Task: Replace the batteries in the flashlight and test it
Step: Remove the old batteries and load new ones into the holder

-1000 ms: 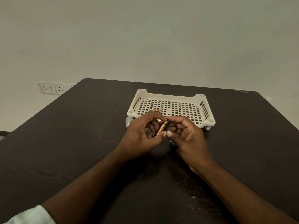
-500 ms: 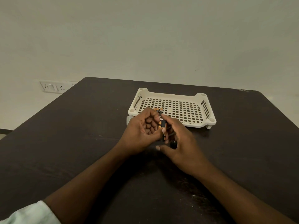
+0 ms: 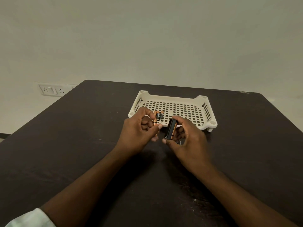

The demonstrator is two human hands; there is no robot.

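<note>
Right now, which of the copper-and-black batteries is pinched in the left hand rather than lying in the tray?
The leftmost battery, pinched by the left hand before the tray's front edge. The two others lie untouched on the mesh.

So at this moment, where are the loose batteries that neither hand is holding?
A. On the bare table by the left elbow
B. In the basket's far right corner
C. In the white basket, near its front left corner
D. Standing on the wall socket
C: two loose batteries lie on the grid floor of the white basket near its front left corner, just beyond the left hand, which holds another battery.
</note>
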